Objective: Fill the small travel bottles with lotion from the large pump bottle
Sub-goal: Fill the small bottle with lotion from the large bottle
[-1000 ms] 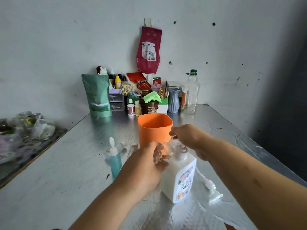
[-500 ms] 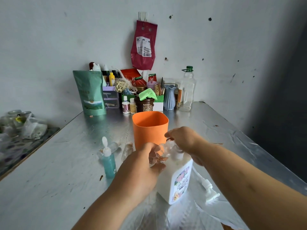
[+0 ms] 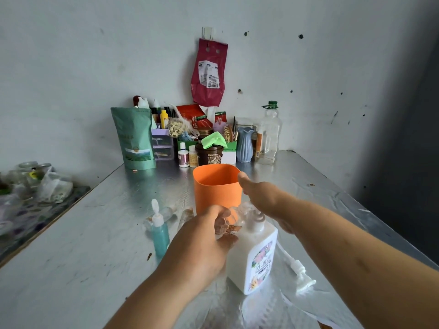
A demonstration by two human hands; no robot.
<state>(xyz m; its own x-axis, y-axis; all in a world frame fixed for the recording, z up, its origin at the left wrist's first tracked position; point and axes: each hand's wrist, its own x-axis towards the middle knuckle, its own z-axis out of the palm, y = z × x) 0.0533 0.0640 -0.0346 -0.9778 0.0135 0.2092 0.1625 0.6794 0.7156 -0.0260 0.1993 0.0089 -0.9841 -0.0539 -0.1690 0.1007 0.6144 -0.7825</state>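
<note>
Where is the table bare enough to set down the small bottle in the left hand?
Bare metal at the near left, between the teal bottle and the table edge, and at the far right, between the orange cup and the clear jug. Crowded: the back wall clutter, and around the white pump bottle, with the loose pump head at its right.

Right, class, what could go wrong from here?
The large white bottle stands uncapped, its pump lying on the table; the right hand above it could tip it and spill lotion. The left hand grips the small clear bottle beside its neck; lotion may miss the small mouth. The teal bottle beside the left forearm could be knocked over.
</note>
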